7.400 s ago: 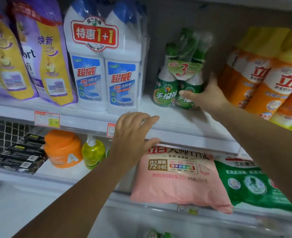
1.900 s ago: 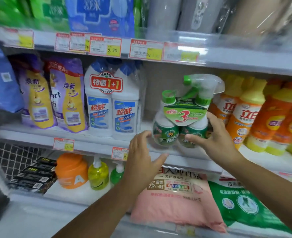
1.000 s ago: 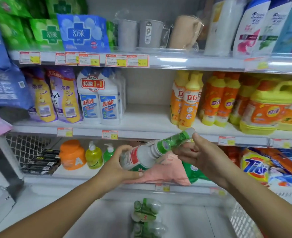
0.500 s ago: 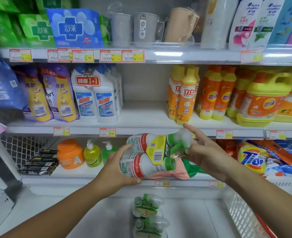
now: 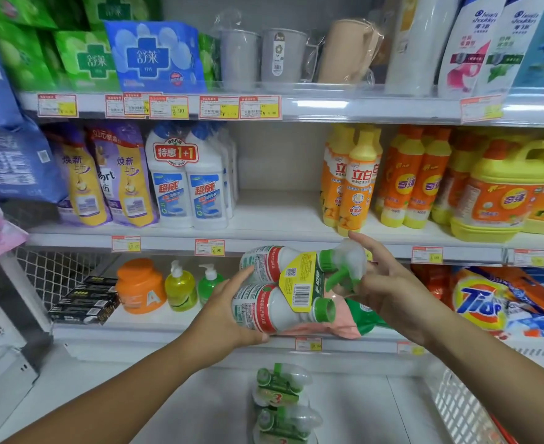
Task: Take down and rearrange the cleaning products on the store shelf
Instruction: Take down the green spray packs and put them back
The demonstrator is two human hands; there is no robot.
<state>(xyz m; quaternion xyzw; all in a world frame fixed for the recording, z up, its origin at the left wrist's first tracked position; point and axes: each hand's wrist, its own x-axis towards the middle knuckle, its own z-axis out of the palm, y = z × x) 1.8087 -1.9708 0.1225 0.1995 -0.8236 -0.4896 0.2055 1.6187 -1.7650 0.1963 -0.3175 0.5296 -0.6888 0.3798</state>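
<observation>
Held bottle pack [image 5: 278, 312] sideways, long axis left-right: bases clasped by left grip [image 5: 226, 315], spray heads grasped by right grip [image 5: 392, 290]; hung above floor packs [image 5: 280, 390].

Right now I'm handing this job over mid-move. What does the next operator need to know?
Left hand: grips the base end of the spray-bottle pack, held sideways in front of the shelves.
Right hand: holds the pack's sprayer end.
Done: this pack is off the shelf. One like pack and another lie on the white surface below. The middle shelf is bare between the white bottles and the orange bottles.
Left: set this pack down, then rearrange.
</observation>
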